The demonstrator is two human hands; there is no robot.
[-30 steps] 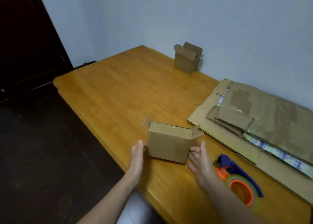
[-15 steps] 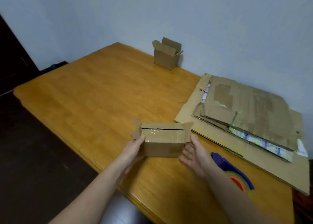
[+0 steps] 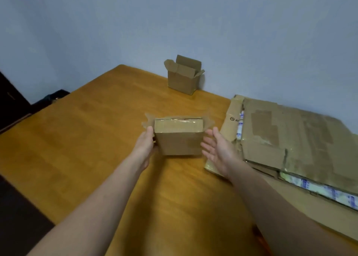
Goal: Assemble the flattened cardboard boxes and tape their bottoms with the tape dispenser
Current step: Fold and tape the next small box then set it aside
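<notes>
Shift: right hand (image 3: pixel 219 151) has come off the end of the small box (image 3: pixel 179 139); the tape dispenser has dropped out of the view.
Table (image 3: pixel 87 139): wooden, against a pale wall, carrying everything here.
Flattened cardboard (image 3: pixel 290 135): a worn, tape-patched stack on the right, its near corner just behind the right hand.
Finished box (image 3: pixel 182 81): upright by the wall with its flaps open, well apart from the work.
Small box: mid-table between the hands, with its glossy taped face (image 3: pixel 178 124) up and two loose flaps splayed at the far corners (whether it is lifted or resting cannot be told).
Left hand (image 3: pixel 145 147): holds the box's left end, thumb along the edge and fingers hidden behind it.
Right hand: open, palm up and fingers spread, just beside the right end and apparently not touching.
Handling: likely light and empty, with thin walls that dent under a squeeze. The tape looks slick, so the bare cardboard ends, near the stiff corners, are the better hold. The floppy flaps offer no grip.
</notes>
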